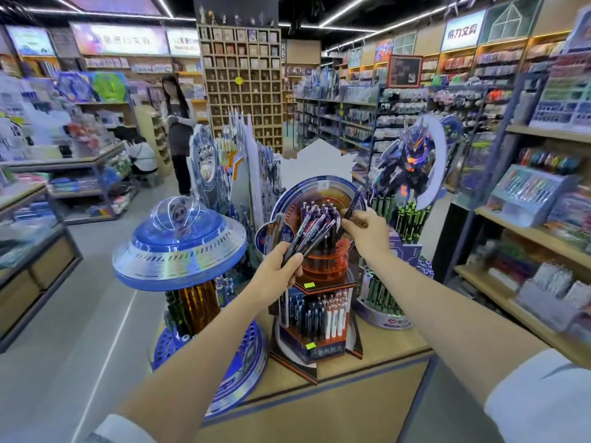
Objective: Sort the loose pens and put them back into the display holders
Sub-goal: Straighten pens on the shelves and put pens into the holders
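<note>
With empty holes showing in the orange tiered holder (323,266) on the worktop (383,356), the left hand (281,268) gripped a fanned bundle of dark pens (315,230) just above it while the right hand (366,230) pinched a single pen (353,203), so most of the sorting seemingly remained.

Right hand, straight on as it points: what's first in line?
The right hand likely meets the standing pens in the orange holder; the bundle in the left hand is close, depth unclear.
</note>
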Demonstrator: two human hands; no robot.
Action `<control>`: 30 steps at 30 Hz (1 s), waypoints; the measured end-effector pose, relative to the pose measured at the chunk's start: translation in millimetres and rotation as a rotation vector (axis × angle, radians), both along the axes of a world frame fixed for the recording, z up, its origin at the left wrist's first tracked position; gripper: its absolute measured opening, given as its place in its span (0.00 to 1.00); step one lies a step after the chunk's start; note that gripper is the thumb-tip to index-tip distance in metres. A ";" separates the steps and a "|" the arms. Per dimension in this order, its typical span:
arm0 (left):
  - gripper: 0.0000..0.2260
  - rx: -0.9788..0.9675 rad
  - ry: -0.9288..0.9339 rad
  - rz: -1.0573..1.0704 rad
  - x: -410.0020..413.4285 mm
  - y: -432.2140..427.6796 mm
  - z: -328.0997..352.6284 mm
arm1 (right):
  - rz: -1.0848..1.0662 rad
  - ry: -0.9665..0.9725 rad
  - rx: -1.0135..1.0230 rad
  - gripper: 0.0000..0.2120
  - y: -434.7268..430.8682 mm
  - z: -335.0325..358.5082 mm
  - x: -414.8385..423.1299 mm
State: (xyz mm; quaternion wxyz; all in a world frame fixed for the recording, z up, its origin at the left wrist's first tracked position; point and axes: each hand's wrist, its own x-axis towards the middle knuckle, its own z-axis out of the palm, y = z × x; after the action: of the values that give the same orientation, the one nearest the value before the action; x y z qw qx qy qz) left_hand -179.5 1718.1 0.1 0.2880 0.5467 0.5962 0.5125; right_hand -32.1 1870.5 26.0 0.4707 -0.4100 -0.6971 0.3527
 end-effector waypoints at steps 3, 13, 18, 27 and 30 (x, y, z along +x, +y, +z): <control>0.06 0.002 -0.010 -0.004 -1.2 0.8 0.1 | -0.043 -0.035 0.052 0.08 6.5 -0.3 -4.1; 0.06 0.013 -0.036 -0.012 -1.1 3.6 1.5 | -0.013 0.043 0.092 0.11 6.0 -2.2 -9.1; 0.06 0.012 -0.039 -0.013 -1.2 6.1 -1.2 | -0.017 0.026 0.104 0.11 8.2 -3.3 -7.6; 0.06 0.006 -0.039 -0.004 1.3 6.7 -3.2 | 0.055 -0.158 0.094 0.09 5.9 -14.8 -6.0; 0.05 0.004 -0.045 -0.003 2.7 6.9 -1.9 | 0.026 -0.202 0.075 0.09 9.0 -20.3 -9.4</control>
State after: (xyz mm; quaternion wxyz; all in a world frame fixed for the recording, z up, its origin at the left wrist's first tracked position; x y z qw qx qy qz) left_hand -176.8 1725.0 -1.9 0.3012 0.5363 0.5878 0.5255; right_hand -41.5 1879.5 5.7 0.4085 -0.4166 -0.7588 0.2895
